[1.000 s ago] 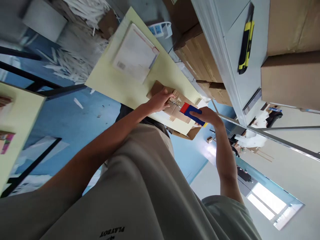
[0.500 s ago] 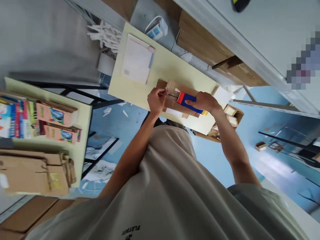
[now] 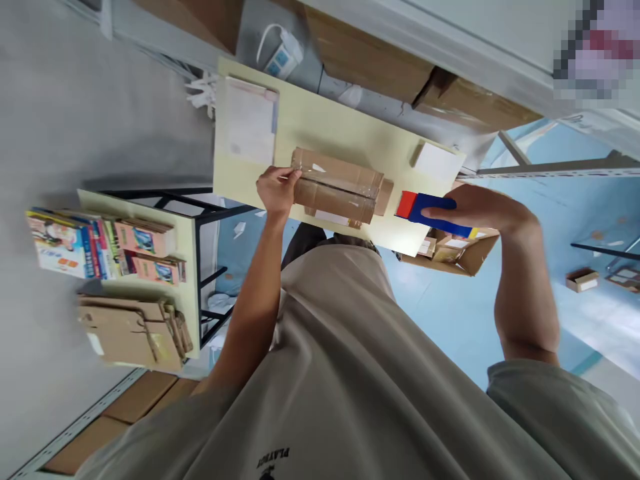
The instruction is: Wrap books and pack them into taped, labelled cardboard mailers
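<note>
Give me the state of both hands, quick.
Left hand: fingertips closed together at the end of the cardboard parcel; whether they grip it cannot be told.
Right hand: closed, holding the red-and-blue tool.

This looks like a packing room or small dispatch workshop. A taped cardboard parcel [image 3: 345,179] lies on a pale yellow surface [image 3: 325,123], with a blue-and-red tape dispenser [image 3: 425,201] beside it in the worker's fingers. A second surface [image 3: 160,213] carries upright books [image 3: 90,247] and a pile of flattened cartons [image 3: 125,333]. Large brown boxes [image 3: 370,60] line a grey metal shelf [image 3: 465,47], and an open carton [image 3: 473,257] holds smaller boxes. A white power strip [image 3: 281,61], paper scraps [image 3: 239,230] and plain blue flooring [image 3: 435,313] suit a working stockroom rather than a home.
</note>
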A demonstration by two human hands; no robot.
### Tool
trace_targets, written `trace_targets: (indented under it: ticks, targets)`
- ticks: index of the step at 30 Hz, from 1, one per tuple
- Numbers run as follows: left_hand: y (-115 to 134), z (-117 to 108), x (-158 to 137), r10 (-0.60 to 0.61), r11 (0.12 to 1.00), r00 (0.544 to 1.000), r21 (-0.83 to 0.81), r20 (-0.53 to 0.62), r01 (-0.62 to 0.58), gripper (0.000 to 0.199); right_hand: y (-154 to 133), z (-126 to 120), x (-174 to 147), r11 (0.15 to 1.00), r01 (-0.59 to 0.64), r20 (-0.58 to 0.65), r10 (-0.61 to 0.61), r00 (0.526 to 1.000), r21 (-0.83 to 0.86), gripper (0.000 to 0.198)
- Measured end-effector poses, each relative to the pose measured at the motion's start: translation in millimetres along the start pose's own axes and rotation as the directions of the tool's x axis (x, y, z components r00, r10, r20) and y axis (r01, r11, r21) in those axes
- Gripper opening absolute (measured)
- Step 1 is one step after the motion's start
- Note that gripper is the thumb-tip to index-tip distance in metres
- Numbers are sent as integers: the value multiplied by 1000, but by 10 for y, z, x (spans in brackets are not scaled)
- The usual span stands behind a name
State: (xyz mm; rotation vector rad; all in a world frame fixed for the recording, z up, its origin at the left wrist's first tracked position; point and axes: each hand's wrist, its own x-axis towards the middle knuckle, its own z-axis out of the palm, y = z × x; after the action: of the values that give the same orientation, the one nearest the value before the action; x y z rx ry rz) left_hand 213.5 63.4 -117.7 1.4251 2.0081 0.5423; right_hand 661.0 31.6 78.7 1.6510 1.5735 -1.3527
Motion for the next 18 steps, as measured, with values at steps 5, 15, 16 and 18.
trace_targets:
  ticks: [5,15,16,18]
  targets:
    - [35,55,-55,2,1000,999,30,-43,-1,13,49,235,136,994,-91,30,93,995,-56,70]
    - [67,32,-27,-47,999,998,25,-37,48,14,-358,726,628,980,-180,-158,165,974,-83,59]
    - [70,34,-28,-48,999,998,19,-34,49,14,-425,782,692,983,-169,-171,155,973,-75,57]
    - [86,32,-34,-50,999,998,10,-27,50,16,-561,905,816,984,-163,-205,145,968,-70,50]
